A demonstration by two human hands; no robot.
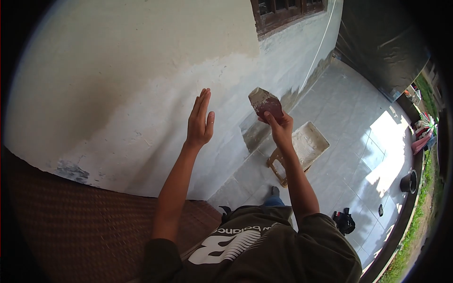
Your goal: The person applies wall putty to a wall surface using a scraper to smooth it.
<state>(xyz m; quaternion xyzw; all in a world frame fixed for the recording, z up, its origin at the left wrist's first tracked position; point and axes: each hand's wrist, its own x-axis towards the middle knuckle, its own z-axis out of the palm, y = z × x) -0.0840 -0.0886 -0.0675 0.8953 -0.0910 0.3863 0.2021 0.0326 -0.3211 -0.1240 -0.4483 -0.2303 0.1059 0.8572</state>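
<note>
My right hand [279,123] grips a flat, reddish-brown putty scraper [266,103] by its lower end, thumb across its face. Pale grey putty coats the scraper's upper part. My left hand [200,120] is raised in front of the wall, its straight fingers side by side and the thumb apart, holding nothing. A small white speck shows on that thumb. Behind both hands, the wall [160,89] is cream above, with a whiter smeared band lower down. Below my right hand, a putty-smeared tray [311,141] sits on a stool [277,166], partly hidden by my forearm.
A brown woven surface [85,226] runs along the wall's foot at left. Grey floor tiles [349,155] spread to the right, with a black bag [344,221] and a dark bucket [408,181] near the outer edge. A wooden-framed window [288,20] is above.
</note>
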